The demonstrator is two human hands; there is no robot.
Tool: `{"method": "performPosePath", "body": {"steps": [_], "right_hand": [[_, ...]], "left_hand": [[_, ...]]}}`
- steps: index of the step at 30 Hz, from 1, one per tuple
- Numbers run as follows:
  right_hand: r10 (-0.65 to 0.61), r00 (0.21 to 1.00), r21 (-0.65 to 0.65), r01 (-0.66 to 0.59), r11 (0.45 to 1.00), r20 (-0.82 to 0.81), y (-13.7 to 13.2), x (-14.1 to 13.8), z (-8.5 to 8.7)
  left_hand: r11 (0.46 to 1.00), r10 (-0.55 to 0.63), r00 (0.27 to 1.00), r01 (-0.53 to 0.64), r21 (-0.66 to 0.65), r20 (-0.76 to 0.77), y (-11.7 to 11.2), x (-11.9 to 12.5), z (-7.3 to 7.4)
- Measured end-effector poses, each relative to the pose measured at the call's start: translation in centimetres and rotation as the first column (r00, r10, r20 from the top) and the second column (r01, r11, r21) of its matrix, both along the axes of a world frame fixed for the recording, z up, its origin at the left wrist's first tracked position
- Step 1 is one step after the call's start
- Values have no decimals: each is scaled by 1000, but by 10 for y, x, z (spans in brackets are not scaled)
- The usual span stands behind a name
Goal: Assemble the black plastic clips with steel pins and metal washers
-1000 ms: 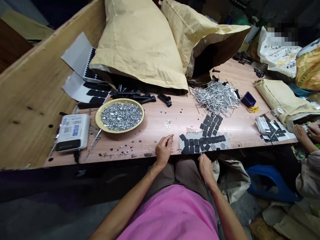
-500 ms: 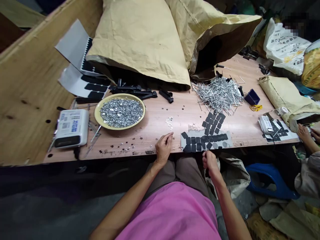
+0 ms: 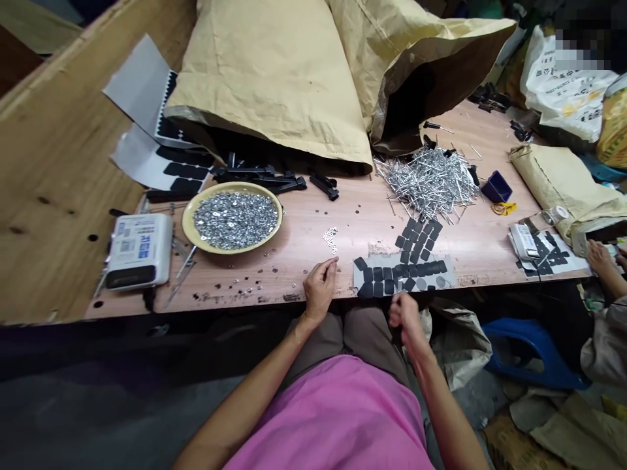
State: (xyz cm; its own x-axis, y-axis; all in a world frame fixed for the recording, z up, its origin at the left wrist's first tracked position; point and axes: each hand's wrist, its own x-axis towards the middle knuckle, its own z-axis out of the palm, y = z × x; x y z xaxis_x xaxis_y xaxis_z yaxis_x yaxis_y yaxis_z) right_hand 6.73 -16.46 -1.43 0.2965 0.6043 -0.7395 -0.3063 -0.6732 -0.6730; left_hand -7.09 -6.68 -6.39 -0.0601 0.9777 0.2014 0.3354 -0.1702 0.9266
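My left hand (image 3: 319,287) rests at the table's front edge, its fingers pressed together; whatever may be between them is too small to make out. Just beyond it lies a small scatter of metal washers (image 3: 331,240). My right hand (image 3: 405,316) is closed at the near edge of a grey backing sheet (image 3: 445,281) that carries rows of black adhesive pads (image 3: 378,274). A thin pale tip shows above its fingers, too small to name. More black pads (image 3: 417,240) lie beyond the sheet. A yellow bowl (image 3: 185,228) full of metal washers (image 3: 235,220) stands left of my hands.
Metal pins (image 3: 428,183) are heaped behind the pads, beside a dark blue cup (image 3: 496,187). Paper sacks (image 3: 274,78) and black plastic parts (image 3: 323,185) line the back. A white box (image 3: 140,248) stands left. Another person's hand (image 3: 601,260) is at far right.
My right hand has shifted slightly left and up along the near edge of the backing sheet. My left hand stays almost still. The view has moved a little.
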Motion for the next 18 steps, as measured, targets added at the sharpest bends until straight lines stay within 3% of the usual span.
{"method": "performPosePath", "body": {"steps": [5,9,12,15,18], "right_hand": [[27,996,-28,-29,999,-80,-1,-11,-7],[36,994,-10,-37,999,-99,-7,-6,-3],[-20,1000,18,20,1000,4,-33,23,-1],[-171,959,-18,180,983,224,-78,73,-15],[-176,875,-116,253,960,451,-121,127,-44]], "left_hand": [[1000,-4,1000,3,-1,-22,1,1,0],[1000,-7,1000,6,-6,-30,2,1,1],[1000,-5,1000,4,-5,-29,0,0,-3],[1000,3,1000,-4,-7,-23,-2,1,-3],[1000,20,1000,-20,1,22,-4,11,24]]}}
